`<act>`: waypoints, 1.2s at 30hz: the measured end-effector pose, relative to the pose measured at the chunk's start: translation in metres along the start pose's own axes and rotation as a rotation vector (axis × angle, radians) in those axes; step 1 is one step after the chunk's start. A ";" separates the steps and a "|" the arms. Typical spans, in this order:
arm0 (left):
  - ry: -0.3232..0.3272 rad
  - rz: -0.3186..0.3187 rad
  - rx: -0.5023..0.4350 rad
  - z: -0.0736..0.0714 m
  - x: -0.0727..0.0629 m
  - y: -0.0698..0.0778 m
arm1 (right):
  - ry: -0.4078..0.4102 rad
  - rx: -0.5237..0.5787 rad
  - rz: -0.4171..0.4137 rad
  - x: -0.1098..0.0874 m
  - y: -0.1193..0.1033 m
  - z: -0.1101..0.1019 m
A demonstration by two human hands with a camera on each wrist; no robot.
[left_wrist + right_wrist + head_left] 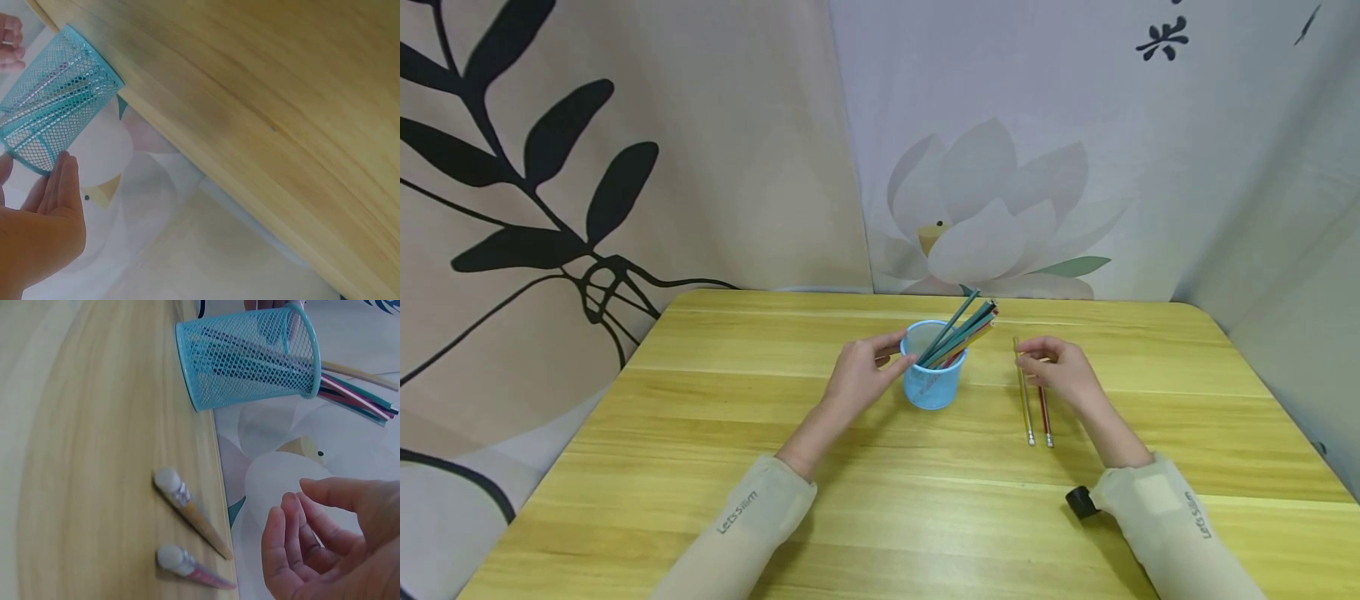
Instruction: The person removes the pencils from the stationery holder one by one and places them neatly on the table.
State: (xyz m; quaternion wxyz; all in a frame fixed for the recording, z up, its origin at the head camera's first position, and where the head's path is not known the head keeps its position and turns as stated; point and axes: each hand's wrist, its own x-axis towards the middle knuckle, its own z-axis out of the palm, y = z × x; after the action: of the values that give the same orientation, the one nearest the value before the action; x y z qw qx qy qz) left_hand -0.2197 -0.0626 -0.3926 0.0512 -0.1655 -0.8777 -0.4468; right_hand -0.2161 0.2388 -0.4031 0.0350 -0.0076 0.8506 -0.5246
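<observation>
A light-blue mesh pencil cup (pixel 931 388) stands upright on the table, with several pencils (pixel 958 337) leaning to the right in it. My left hand (pixel 861 372) holds the cup by its rim, thumb at the near side and fingers at the far left; the left wrist view shows those fingers (pixel 59 190) at the rim. To the right, a yellow pencil (pixel 1026 408) and a red pencil (pixel 1045 414) lie side by side, white eraser ends towards me. My right hand (pixel 1063 368) hovers over their far ends, fingers loosely bent, with nothing between thumb and fingertips in the right wrist view.
The wooden table (pixel 880 517) reaches back to a hanging cloth (pixel 760 167) printed with leaves and a pale flower. A small black block (pixel 1081 502) sits at the right sleeve's cuff. Long pale sleeves (pixel 752 517) cover both forearms.
</observation>
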 end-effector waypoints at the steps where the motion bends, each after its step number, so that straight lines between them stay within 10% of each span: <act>1: 0.001 0.001 -0.001 0.000 0.000 0.000 | -0.002 0.005 -0.005 0.000 -0.001 0.001; 36: -0.002 -0.009 -0.029 -0.001 0.000 0.002 | -0.059 0.050 -0.099 -0.014 -0.035 0.020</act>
State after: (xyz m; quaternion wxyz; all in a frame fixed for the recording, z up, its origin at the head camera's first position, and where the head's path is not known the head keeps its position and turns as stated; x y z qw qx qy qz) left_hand -0.2191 -0.0624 -0.3905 0.0459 -0.1629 -0.8719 -0.4595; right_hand -0.2013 0.2063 -0.3799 0.0343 -0.0641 0.8345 -0.5462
